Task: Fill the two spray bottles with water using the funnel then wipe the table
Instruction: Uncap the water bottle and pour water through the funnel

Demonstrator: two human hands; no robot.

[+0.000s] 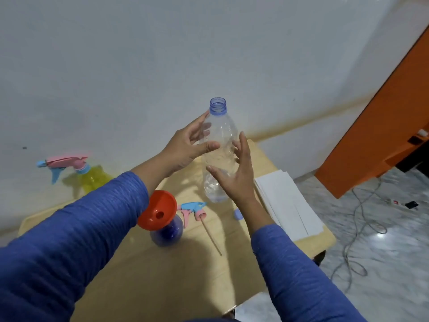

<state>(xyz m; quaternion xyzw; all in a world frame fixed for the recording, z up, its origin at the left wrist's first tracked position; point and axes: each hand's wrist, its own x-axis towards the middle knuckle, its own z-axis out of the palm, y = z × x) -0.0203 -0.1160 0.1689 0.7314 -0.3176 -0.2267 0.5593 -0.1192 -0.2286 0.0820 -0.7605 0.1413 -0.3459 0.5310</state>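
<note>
Step in hand (est.): bringing water to the funnel. Clear water bottle (219, 149) is uncapped, long axis approx. upright, neck tipped slightly toward the worktop's (144, 270) far edge; little water shows inside. It is held up over the worktop's far-right area.

Left hand (185, 147): fingers curled round the bottle's upper body, thumb across the front; it has hold of the bottle. Right hand (234, 175): spread open, palm against the lower body, supporting, not clenched.

Key relation: red funnel (159, 211) sits in the neck of the blue spray bottle (167, 231), near and left of the water bottle, below the left forearm. Left hand is nearer to it. Pour would req. swinging the mouth left and down.

Yellow spray bottle (92, 178), trigger fitted, stands at far-left edge. Loose trigger head (193, 209) lies beside the blue bottle. White paper (285, 205) lies at right edge.
</note>
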